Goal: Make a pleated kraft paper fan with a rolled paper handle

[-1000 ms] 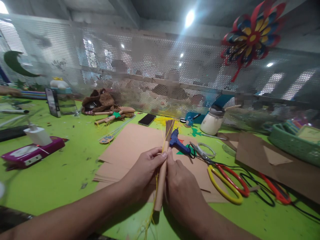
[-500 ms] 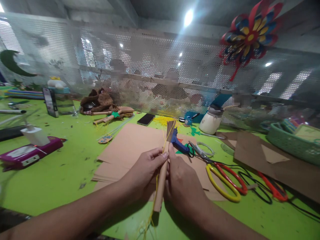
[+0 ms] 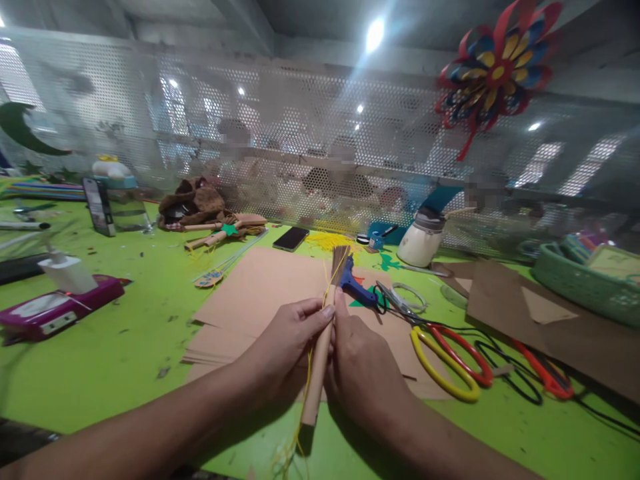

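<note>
A rolled brown paper tube [image 3: 319, 373] with a fringed far end tilts away from me above the table. Yellow raffia-like strands [image 3: 309, 363] run along its left side and hang loose below it. My left hand [image 3: 295, 337] is closed, its thumb and fingers pinching the tube and the strands near the middle. From the other side my right hand [image 3: 363, 353] is closed round the same tube, thumb lying along it; its other fingers are partly hidden. Beneath both hands lie sheets of brown paper [image 3: 260, 287]. A blue glue gun [image 3: 357, 287] rests just past the fringed end.
Scissors with yellow and red handles [image 3: 445, 363] and black cables lie right. Further right are brown card [image 3: 505, 300] and a green basket [image 3: 585, 287]. A purple power strip [image 3: 95, 297] sits left. At the back are a phone [image 3: 291, 238], a white jar [image 3: 423, 240] and a perforated screen.
The near end of the tube has swung slightly left, and the strands have shifted with it. Both hands keep their hold in nearly the same place.
</note>
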The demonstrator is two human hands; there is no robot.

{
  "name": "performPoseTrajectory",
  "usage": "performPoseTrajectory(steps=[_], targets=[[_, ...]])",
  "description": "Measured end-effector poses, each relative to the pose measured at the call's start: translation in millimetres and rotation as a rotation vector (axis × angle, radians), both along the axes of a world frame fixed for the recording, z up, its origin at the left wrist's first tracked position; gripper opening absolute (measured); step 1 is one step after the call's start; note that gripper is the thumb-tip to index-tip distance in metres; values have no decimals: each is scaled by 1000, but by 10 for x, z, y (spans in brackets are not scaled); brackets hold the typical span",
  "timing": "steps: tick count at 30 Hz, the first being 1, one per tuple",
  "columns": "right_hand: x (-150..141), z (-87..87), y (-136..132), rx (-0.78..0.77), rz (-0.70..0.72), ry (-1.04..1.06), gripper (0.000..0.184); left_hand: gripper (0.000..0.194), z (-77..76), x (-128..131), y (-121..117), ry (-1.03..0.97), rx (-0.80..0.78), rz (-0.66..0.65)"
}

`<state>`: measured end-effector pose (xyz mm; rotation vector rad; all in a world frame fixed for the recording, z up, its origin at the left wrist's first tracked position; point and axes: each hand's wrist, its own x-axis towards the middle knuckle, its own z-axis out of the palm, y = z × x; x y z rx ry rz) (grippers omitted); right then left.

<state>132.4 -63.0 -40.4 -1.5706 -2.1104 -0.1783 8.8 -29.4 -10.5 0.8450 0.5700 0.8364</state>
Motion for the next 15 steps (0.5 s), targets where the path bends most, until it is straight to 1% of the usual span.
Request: performPoseTrajectory(steps=[5, 8, 12, 15], targets=[[-31, 27, -37, -5, -8, -48, 86, 21, -1, -17, 25, 29, 32, -13], [-51, 21, -54, -10, 5, -50, 85, 21, 13, -23, 42, 36, 32, -7], [-61, 27, -59, -9, 24, -51, 78, 21, 48, -49, 74, 51, 21, -2], [-39, 87, -52, 16, 40, -52, 69, 24, 78, -98, 104, 98, 43, -22]])
